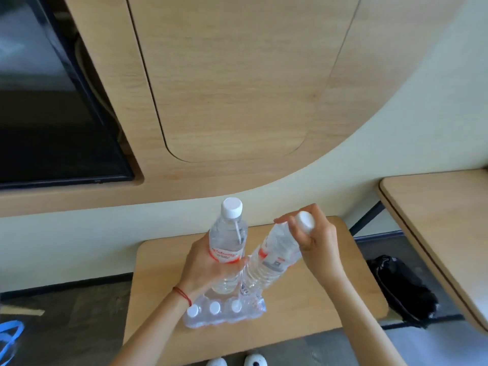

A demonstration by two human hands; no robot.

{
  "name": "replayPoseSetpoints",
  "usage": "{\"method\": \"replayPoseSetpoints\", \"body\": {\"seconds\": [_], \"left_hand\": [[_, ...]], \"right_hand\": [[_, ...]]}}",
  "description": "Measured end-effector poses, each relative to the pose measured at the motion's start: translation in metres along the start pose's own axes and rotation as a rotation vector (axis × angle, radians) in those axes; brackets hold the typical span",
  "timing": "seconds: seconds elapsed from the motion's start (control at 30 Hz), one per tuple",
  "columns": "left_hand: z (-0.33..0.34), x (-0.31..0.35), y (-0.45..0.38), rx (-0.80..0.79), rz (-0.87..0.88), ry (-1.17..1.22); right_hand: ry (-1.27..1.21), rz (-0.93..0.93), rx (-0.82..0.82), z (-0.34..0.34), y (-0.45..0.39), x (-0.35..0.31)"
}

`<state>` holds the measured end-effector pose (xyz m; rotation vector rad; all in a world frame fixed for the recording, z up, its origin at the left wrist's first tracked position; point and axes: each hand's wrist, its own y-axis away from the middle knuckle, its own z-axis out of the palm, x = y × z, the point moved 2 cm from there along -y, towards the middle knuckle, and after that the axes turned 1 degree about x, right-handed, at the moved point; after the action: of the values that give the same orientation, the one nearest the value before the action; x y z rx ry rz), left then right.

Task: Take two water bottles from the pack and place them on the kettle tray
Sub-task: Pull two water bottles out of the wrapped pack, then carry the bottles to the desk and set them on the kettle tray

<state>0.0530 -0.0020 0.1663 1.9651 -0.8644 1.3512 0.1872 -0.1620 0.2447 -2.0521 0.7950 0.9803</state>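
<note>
My left hand (204, 262) grips a clear water bottle (229, 233) with a white cap and a red label around its middle and holds it upright above the pack. My right hand (314, 239) holds a second water bottle (274, 257) by its neck and cap; this bottle leans to the right, and its base is down at the pack. The shrink-wrapped pack of bottles (224, 311) lies on the low wooden table (317, 299), with three white caps showing. No kettle tray is in view.
A dark TV screen (52, 114) hangs on the wood panel at the left. A second wooden tabletop (443, 228) stands at the right, with a black bin bag (404, 286) on the floor between the tables. A blue strap (10, 336) lies at the lower left.
</note>
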Motion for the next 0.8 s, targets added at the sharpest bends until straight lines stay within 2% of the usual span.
{"method": "replayPoseSetpoints", "body": {"seconds": [0.13, 0.33, 0.63, 0.8], "left_hand": [[0.031, 0.029, 0.003, -0.123, 0.069, -0.142], [0.108, 0.053, 0.014, -0.292, 0.138, -0.156], [0.313, 0.116, 0.060, -0.570, 0.277, -0.143], [0.433, 0.148, 0.084, -0.635, 0.282, -0.123]], "right_hand": [[0.048, 0.180, 0.174, -0.038, 0.007, 0.011], [-0.323, 0.429, 0.424, -0.132, 0.051, 0.039], [-0.492, 0.548, 0.698, -0.304, 0.119, 0.102], [-0.496, 0.586, 0.843, -0.413, 0.160, 0.141]]}}
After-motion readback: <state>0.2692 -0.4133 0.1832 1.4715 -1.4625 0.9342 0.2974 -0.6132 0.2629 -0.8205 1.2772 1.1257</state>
